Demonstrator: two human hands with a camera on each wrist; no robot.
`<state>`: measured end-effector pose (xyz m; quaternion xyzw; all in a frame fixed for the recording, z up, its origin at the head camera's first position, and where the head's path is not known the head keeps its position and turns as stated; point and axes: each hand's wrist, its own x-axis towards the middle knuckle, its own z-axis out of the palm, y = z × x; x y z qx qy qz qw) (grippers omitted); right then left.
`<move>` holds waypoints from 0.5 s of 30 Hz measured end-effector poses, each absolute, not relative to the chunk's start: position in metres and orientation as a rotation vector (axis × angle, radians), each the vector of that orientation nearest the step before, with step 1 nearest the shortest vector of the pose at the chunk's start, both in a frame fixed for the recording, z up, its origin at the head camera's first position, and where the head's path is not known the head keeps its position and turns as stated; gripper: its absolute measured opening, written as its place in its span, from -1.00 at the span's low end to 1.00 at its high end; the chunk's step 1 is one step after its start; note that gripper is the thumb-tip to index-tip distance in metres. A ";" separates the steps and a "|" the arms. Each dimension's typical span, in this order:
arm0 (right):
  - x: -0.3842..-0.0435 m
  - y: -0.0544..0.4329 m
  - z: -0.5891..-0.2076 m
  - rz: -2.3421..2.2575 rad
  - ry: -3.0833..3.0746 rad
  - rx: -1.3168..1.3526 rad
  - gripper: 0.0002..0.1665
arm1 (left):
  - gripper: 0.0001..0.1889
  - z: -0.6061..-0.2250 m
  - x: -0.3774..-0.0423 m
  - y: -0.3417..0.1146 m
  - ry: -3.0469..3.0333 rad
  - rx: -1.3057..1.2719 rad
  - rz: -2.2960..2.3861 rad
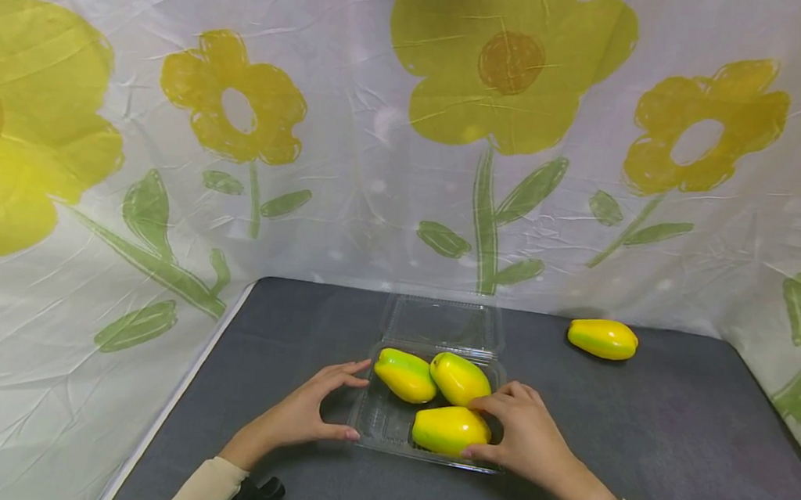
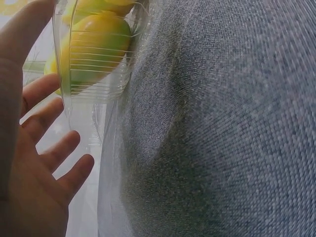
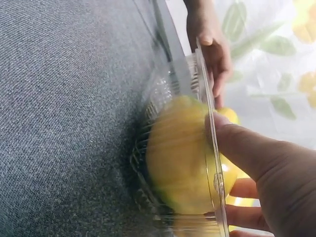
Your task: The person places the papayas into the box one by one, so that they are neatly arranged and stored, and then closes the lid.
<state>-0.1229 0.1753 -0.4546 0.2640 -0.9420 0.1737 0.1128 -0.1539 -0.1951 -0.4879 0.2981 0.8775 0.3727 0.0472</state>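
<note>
A clear plastic clamshell box point(image 1: 386, 431) lies on the dark table with its lid point(image 1: 442, 324) folded back. Inside are three glossy yellow-green fruits, mango-like in shape: one at the back left point(image 1: 405, 376), one at the back right point(image 1: 459, 379), and the front fruit point(image 1: 450, 430). My right hand point(image 1: 530, 433) holds the front fruit by its right end, thumb in front and fingers behind. At the box's left side is my left hand point(image 1: 303, 407), its fingers point(image 2: 74, 175) spread and its thumb and fingertips right at the rim point(image 2: 63, 74).
Another yellow fruit point(image 1: 602, 340) lies at the table's back right. A white curtain point(image 1: 348, 199) printed with flowers stands behind the table point(image 1: 683, 429) and along its sides. The open lid reaches nearly to the back edge.
</note>
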 end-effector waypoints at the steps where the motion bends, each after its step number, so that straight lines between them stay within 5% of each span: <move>1: -0.123 0.175 -0.455 0.504 -2.765 0.780 -0.29 | -0.18 -0.488 -0.154 -0.195 2.676 0.910 1.139; 15: -0.123 0.174 -0.454 0.514 -2.776 0.789 -0.33 | -0.18 -0.488 -0.154 -0.194 2.668 0.894 1.145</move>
